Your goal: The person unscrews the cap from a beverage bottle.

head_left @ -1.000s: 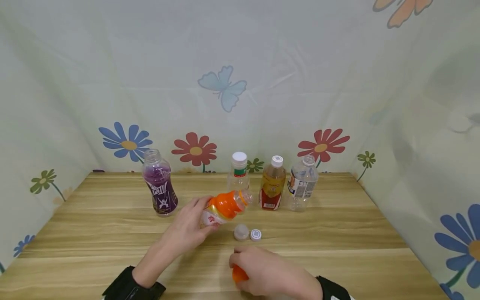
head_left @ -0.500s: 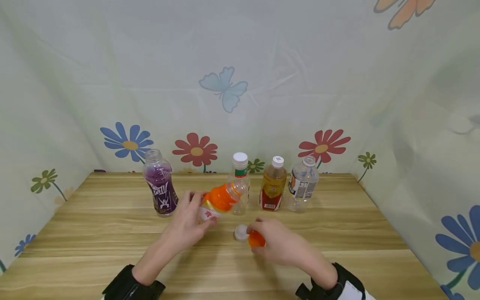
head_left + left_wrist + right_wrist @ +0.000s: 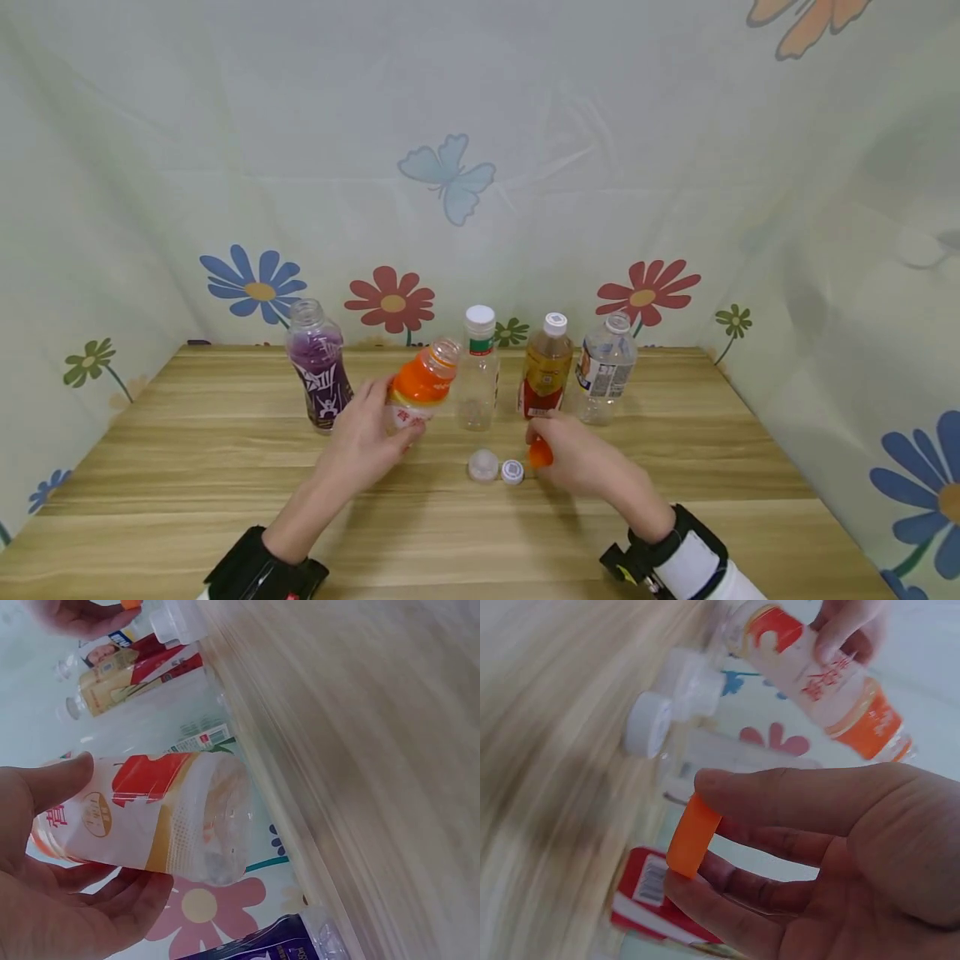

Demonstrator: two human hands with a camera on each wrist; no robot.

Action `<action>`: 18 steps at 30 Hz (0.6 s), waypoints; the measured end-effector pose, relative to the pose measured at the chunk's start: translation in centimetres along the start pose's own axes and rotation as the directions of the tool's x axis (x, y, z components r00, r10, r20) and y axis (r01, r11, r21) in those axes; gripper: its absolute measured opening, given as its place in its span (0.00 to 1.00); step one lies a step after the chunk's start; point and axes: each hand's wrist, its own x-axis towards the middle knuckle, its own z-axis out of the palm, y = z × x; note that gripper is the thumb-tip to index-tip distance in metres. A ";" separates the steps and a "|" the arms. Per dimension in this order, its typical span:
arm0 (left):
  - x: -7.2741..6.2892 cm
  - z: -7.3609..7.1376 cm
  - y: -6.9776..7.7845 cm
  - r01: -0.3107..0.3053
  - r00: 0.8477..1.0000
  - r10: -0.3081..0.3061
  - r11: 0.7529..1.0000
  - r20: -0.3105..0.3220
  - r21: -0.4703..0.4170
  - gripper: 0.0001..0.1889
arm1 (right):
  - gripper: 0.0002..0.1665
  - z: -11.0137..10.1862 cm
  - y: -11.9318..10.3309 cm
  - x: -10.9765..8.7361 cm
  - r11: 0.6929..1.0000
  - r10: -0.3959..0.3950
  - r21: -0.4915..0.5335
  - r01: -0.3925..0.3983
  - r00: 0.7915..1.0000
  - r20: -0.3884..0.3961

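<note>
My left hand grips a drink bottle with an orange top and a white label, held off the table. It has no cap on, and its bare neck tilts up and to the right. In the left wrist view, thumb and fingers wrap the label of this bottle. Between thumb and fingertips, my right hand pinches an orange bottle cap, low over the table in front of the tea bottle. A translucent cap and a small white cap lie side by side just left of that hand.
An uncapped bottle in a purple sleeve stands at the left. Along the back are a clear bottle with a white cap, a capped tea bottle and an uncapped clear bottle. A flowered curtain hangs behind the wooden table.
My right hand has carried the orange cap forward and right, past the two caps on the table. My left hand has shifted the bottle slightly left and turned it more upright.
</note>
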 end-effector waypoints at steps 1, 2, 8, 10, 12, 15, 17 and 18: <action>0.0 0.0 -0.1 0.004 1.000 -0.004 1.000 0.000 0.001 0.38 | 0.17 0.1 0.2 0.1 1.000 0.010 -0.001 -0.010 1.000 0.005; 0.0 0.0 -0.1 0.007 1.000 -0.007 1.000 -0.001 0.003 0.39 | 0.17 0.1 0.3 0.1 1.000 0.015 -0.001 -0.015 1.000 0.012; 0.2 -0.1 -0.9 0.015 1.000 -0.015 1.000 -0.006 -0.008 0.39 | 0.15 0.6 1.2 0.4 1.000 0.014 -0.026 -0.013 0.999 0.048; 0.2 -0.1 -1.2 0.026 1.000 -0.026 0.999 0.002 -0.020 0.40 | 0.15 0.9 1.4 0.5 0.999 0.023 -0.041 -0.020 0.998 0.066; 0.3 -0.1 -1.4 0.034 0.999 -0.033 0.999 0.015 -0.033 0.40 | 0.15 1.2 1.6 0.5 0.998 0.031 -0.065 -0.025 0.996 0.081; 0.5 0.0 -1.8 0.038 0.999 -0.036 0.998 0.029 -0.049 0.40 | 0.15 1.5 1.8 0.6 0.996 0.047 -0.082 -0.040 0.995 0.087; 0.8 0.0 -1.9 0.035 0.999 -0.033 0.997 0.033 -0.063 0.39 | 0.16 1.7 1.8 0.7 0.995 0.059 -0.086 -0.052 0.995 0.082; 0.9 0.0 -2.0 0.037 0.999 -0.034 0.997 0.033 -0.074 0.39 | 0.16 1.7 1.8 0.8 0.995 0.066 -0.084 -0.060 0.995 0.080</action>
